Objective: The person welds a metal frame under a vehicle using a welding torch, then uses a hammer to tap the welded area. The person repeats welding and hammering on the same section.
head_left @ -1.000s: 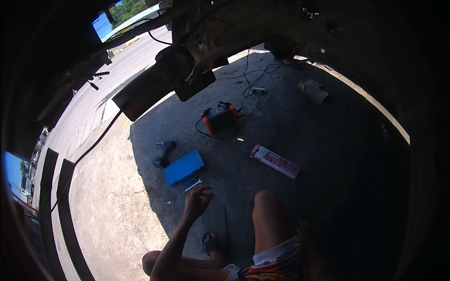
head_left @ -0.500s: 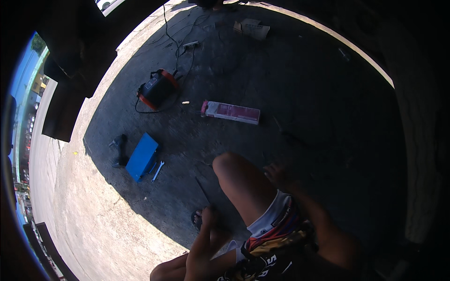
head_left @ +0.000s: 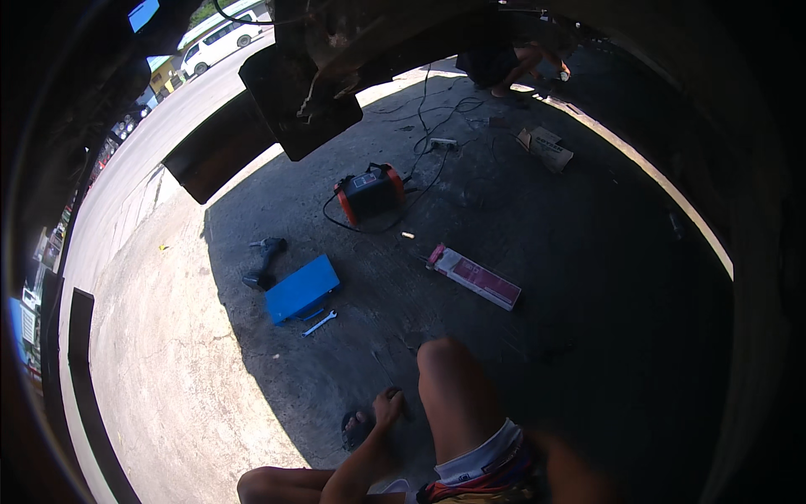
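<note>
My left hand (head_left: 388,407) is low in front of me beside my sandalled foot (head_left: 356,427), its fingers closed. What seems to be a thin dark rod is in its grip, mostly lost against the shaded floor. My right forearm (head_left: 571,470) is a blur at the lower right, and its hand cannot be made out in the dark. Ahead on the left lies a blue metal case (head_left: 304,287), with a wrench (head_left: 320,323) beside its handle. A cordless drill (head_left: 267,260) rests just behind the case. Further right is a long pink-and-white box (head_left: 477,277), one end open.
A black-and-orange machine (head_left: 369,195) with cables stands beyond the box, near a power strip (head_left: 443,144). A torn carton (head_left: 546,149) lies further back. Another person (head_left: 495,67) crouches at the far edge. Dark metal parts (head_left: 311,105) hang overhead at upper left.
My view has tilted up, so the floor items sit lower and further right, and the crouching person shows more. My right hand, faintly visible beside my knee before, is lost from sight. My left hand stays closed.
</note>
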Demonstrator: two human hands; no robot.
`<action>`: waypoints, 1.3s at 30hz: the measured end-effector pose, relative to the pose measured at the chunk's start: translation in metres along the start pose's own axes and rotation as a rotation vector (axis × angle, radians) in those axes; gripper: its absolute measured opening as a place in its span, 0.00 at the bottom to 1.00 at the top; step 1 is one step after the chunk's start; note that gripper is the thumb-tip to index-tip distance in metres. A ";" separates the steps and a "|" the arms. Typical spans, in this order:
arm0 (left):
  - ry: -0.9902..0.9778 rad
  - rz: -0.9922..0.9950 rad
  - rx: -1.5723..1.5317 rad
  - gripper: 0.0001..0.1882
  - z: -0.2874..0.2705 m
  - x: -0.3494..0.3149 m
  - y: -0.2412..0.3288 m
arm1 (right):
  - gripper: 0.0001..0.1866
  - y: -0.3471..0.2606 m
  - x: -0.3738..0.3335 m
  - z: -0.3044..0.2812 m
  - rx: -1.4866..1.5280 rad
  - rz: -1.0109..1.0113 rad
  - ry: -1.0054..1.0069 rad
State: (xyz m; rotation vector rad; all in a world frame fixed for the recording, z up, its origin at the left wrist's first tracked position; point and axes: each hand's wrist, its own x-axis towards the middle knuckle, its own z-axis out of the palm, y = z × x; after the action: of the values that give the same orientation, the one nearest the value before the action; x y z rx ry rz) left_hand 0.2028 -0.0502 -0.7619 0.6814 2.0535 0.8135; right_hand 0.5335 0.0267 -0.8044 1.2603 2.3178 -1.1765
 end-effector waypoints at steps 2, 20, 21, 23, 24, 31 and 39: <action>0.018 -0.021 -0.175 0.18 0.003 0.011 0.036 | 0.22 0.009 0.010 -0.002 0.053 0.010 0.008; -0.472 0.933 -0.787 0.53 -0.126 -0.146 0.341 | 0.31 0.030 -0.011 -0.111 0.417 0.187 0.841; -0.471 0.992 -0.707 0.54 -0.127 -0.166 0.356 | 0.31 0.023 -0.020 -0.122 0.443 0.204 0.820; -0.296 1.171 -0.298 0.50 -0.134 -0.197 0.387 | 0.28 0.005 -0.033 -0.140 0.468 0.142 0.839; -0.207 1.239 -0.130 0.48 -0.137 -0.213 0.399 | 0.25 -0.006 -0.038 -0.149 0.470 0.058 0.881; 0.096 1.717 0.175 0.29 -0.144 -0.301 0.454 | 0.25 -0.095 -0.076 -0.192 0.657 -0.232 0.836; 0.800 2.007 0.008 0.23 -0.169 -0.291 0.568 | 0.28 -0.195 -0.120 -0.182 1.014 -0.272 0.548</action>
State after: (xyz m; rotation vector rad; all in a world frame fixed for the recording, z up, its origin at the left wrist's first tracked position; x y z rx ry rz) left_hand 0.3183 0.0624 -0.1221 2.8123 1.2023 2.3158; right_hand 0.4776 0.0344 -0.5176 1.7523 2.3077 -2.5762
